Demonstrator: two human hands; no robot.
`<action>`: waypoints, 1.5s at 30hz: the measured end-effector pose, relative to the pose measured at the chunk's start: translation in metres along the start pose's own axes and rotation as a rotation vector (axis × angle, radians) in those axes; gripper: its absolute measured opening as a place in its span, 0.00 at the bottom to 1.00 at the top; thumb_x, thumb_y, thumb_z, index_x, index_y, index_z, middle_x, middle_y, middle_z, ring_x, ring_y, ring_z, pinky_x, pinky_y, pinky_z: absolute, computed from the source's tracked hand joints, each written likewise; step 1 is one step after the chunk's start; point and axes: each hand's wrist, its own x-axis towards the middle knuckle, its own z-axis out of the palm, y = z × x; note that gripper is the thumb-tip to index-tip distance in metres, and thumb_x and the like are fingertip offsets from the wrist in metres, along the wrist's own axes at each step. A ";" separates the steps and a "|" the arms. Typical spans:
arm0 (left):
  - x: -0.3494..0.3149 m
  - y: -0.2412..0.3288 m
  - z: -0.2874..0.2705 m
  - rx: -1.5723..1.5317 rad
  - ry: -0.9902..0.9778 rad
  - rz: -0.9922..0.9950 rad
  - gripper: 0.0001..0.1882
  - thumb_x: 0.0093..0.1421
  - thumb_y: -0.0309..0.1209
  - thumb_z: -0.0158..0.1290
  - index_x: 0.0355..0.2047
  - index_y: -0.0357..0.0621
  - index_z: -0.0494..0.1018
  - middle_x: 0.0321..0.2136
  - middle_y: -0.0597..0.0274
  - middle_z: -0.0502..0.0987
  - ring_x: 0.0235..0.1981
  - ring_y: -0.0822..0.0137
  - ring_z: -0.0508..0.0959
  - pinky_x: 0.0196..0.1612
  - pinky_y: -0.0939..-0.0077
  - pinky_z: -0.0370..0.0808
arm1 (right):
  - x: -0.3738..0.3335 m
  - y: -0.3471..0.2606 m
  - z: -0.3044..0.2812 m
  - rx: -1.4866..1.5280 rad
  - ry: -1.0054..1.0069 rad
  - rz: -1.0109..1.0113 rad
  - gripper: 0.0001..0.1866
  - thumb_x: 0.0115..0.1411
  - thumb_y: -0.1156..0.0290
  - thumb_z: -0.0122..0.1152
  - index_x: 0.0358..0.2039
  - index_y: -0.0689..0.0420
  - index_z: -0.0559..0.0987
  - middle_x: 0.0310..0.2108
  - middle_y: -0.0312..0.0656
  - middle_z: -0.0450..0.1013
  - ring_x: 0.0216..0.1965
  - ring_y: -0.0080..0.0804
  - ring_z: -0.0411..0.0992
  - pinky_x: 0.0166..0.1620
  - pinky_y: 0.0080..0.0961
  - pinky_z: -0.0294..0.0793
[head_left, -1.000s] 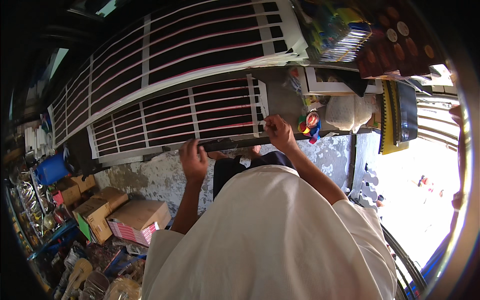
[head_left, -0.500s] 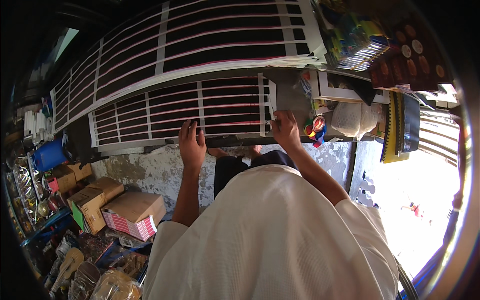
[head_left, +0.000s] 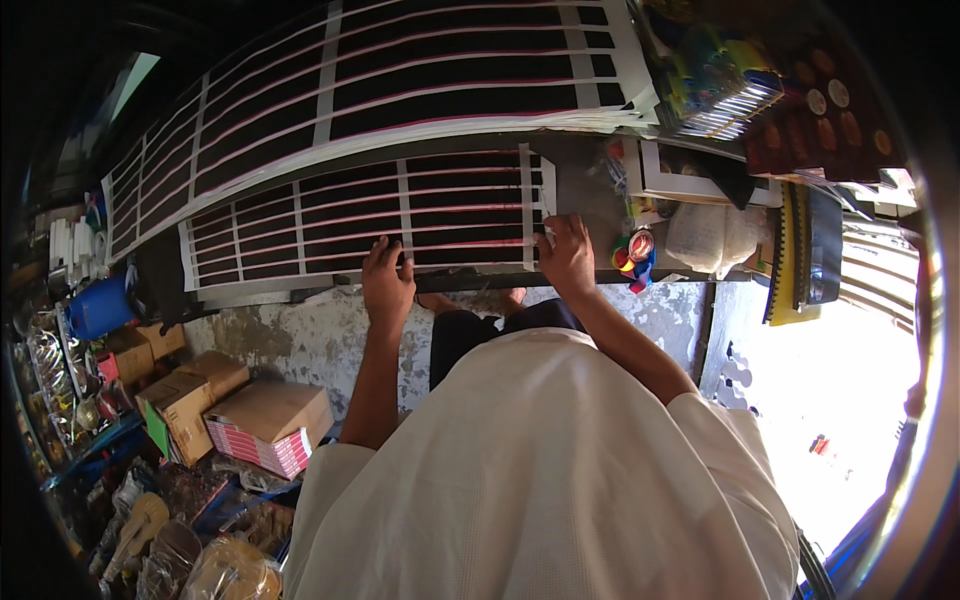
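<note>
A striped sheet [head_left: 370, 215], black with white and pink lines, is laid flat on a table [head_left: 585, 195], close to its near edge. The left hand [head_left: 387, 282] is set on the sheet's near edge, with the fingers bent down over it, so the edge seems to be pinched or pressed; how tightly cannot be told. The right hand [head_left: 567, 256] is set at the sheet's right near corner, with the fingers spread and curled onto the white border, and nothing else is held in it. A much bigger striped sheet [head_left: 400, 80] is laid farther back on the table, partly over the small one's far edge. It looks as if the small sheet is being lined up or pulled along the table edge. To do this well, both hands should be moved together and by the same amount, so the sheet is kept straight. The paper should be kept flat and not bent. The pull should be soft, so the big sheet is not dragged along. A roll of coloured tapes [head_left: 633, 258] is just beside the right hand and should not be bumped. Boxes [head_left: 240, 415] are stacked on the floor to the left.
</note>
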 end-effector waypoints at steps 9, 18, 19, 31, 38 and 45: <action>0.002 0.002 0.000 0.022 -0.039 -0.018 0.20 0.69 0.31 0.65 0.60 0.39 0.81 0.68 0.44 0.77 0.68 0.42 0.76 0.70 0.49 0.76 | 0.008 -0.002 0.007 -0.034 -0.084 0.130 0.15 0.59 0.76 0.73 0.44 0.57 0.78 0.43 0.51 0.77 0.47 0.60 0.78 0.50 0.54 0.78; 0.002 0.007 -0.003 0.013 -0.014 -0.011 0.18 0.69 0.29 0.64 0.58 0.38 0.82 0.66 0.43 0.79 0.68 0.42 0.77 0.70 0.50 0.77 | 0.014 -0.001 0.010 0.113 -0.126 0.256 0.15 0.62 0.77 0.67 0.47 0.59 0.74 0.39 0.56 0.82 0.44 0.63 0.83 0.49 0.55 0.81; 0.002 0.008 -0.004 0.003 -0.016 -0.013 0.18 0.69 0.29 0.64 0.58 0.38 0.83 0.66 0.43 0.79 0.68 0.42 0.76 0.70 0.50 0.77 | 0.014 -0.001 0.009 0.123 -0.129 0.256 0.15 0.62 0.77 0.66 0.48 0.58 0.73 0.39 0.56 0.82 0.44 0.63 0.83 0.49 0.56 0.81; 0.003 0.009 -0.005 0.007 -0.022 -0.013 0.18 0.68 0.28 0.65 0.57 0.37 0.83 0.65 0.43 0.79 0.68 0.43 0.76 0.71 0.49 0.76 | 0.018 0.001 0.005 0.139 -0.168 0.262 0.16 0.62 0.78 0.64 0.49 0.58 0.72 0.38 0.56 0.81 0.42 0.64 0.83 0.47 0.55 0.81; 0.003 0.007 -0.003 0.004 -0.002 -0.003 0.18 0.68 0.28 0.65 0.57 0.38 0.83 0.65 0.44 0.79 0.67 0.43 0.77 0.69 0.50 0.78 | 0.016 0.002 0.005 0.145 -0.152 0.209 0.16 0.62 0.79 0.64 0.49 0.58 0.72 0.38 0.56 0.80 0.41 0.63 0.82 0.47 0.55 0.81; 0.002 0.004 0.000 0.012 -0.006 -0.007 0.19 0.68 0.28 0.65 0.57 0.39 0.83 0.65 0.44 0.79 0.66 0.43 0.78 0.69 0.49 0.78 | 0.014 0.004 0.006 0.132 -0.164 0.219 0.15 0.62 0.79 0.63 0.49 0.58 0.72 0.39 0.56 0.80 0.42 0.64 0.82 0.47 0.56 0.81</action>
